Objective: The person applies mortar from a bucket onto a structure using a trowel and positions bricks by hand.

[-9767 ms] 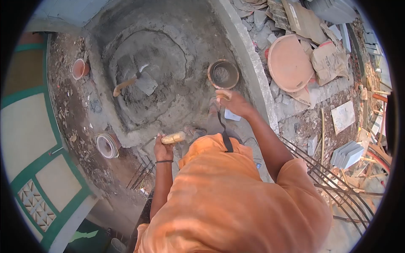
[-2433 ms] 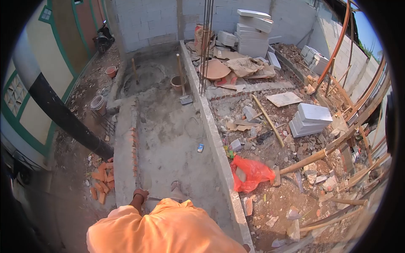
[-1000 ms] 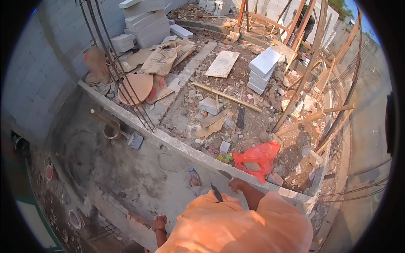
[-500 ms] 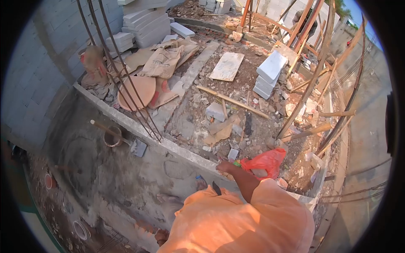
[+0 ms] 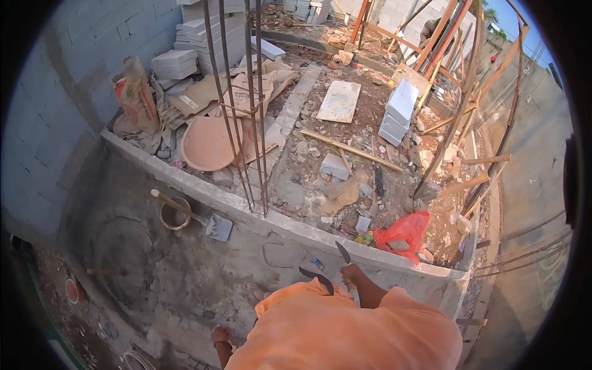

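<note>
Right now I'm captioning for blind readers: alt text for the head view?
An orange-shirted person holds a pointed metal-bladed tool in the right hand beside a grey concrete wall; rubble and a red plastic bag lie beyond.

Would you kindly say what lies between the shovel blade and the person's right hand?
The head view shows a bent wire loop, then a blue packet, on the floor between the shovel blade and right hand.

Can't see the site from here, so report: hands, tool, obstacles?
Right hand: grip closed around pointed-bladed tool. Left hand: low, contents unclear. Low wall ahead, red bag beyond it.
</note>
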The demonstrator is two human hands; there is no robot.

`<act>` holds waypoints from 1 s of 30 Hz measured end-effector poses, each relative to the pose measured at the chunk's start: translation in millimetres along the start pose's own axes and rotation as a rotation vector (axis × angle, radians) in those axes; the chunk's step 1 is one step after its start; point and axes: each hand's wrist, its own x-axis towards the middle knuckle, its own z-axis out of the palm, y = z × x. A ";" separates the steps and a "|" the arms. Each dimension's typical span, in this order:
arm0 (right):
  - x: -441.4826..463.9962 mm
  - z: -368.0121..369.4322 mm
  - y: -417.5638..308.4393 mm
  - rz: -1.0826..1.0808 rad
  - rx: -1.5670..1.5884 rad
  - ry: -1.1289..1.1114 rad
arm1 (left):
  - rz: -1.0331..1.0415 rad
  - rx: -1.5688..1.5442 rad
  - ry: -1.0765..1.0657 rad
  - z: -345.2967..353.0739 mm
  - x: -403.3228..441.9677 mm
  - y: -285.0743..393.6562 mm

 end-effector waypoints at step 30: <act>-118.8 115.3 -29.7 0.049 -0.533 0.156 | 0.805 0.445 0.343 292.2 109.1 420.1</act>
